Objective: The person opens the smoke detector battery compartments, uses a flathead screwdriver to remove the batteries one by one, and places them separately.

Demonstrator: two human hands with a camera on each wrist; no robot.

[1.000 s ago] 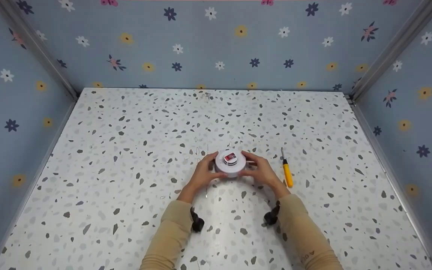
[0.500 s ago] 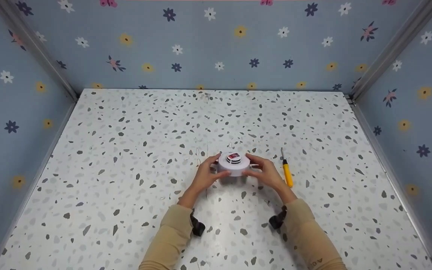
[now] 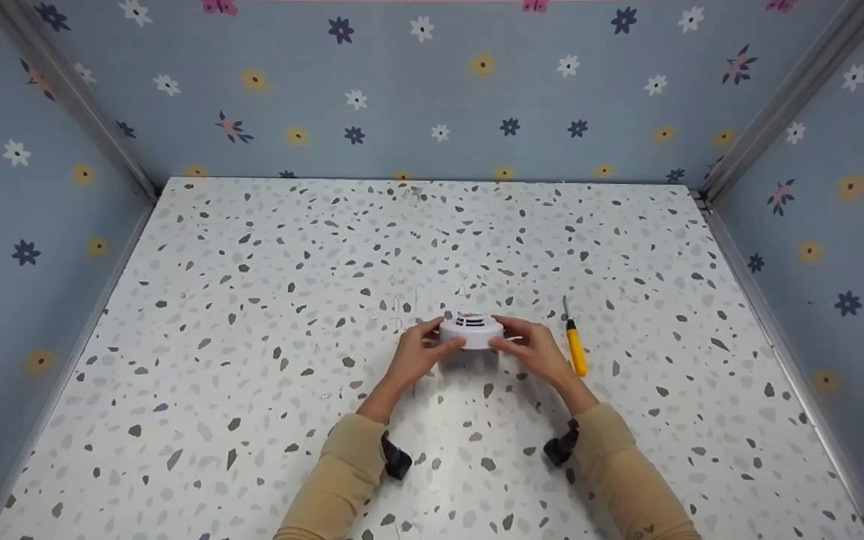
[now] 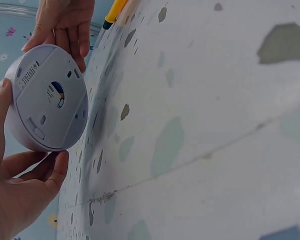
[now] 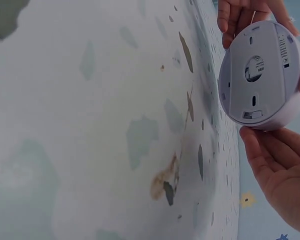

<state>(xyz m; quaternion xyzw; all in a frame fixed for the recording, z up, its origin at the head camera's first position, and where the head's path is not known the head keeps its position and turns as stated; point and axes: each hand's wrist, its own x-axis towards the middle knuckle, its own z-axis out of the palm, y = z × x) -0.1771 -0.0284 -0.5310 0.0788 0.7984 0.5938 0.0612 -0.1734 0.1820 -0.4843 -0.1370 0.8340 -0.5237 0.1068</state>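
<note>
Speckled tabletop (image 3: 252,300), smoke detector (image 3: 471,330) raised near its middle.
Left hand (image 3: 415,354) and right hand (image 3: 533,351) gripped opposite rims, disc roughly level just above the surface; a yellow screwdriver (image 3: 574,346) lay beside the right hand.

The smoke detector (image 3: 471,330) is a round white disc with dark vents on top. It sits lifted above the speckled table (image 3: 252,337), its flat underside facing down.

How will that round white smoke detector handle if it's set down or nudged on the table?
The smoke detector, held above the table by the left hand and right hand, looks like a rigid plastic shell, so probably stiff and light. Its flat underside suggests it would sit steady, sliding rather than rolling.
</note>
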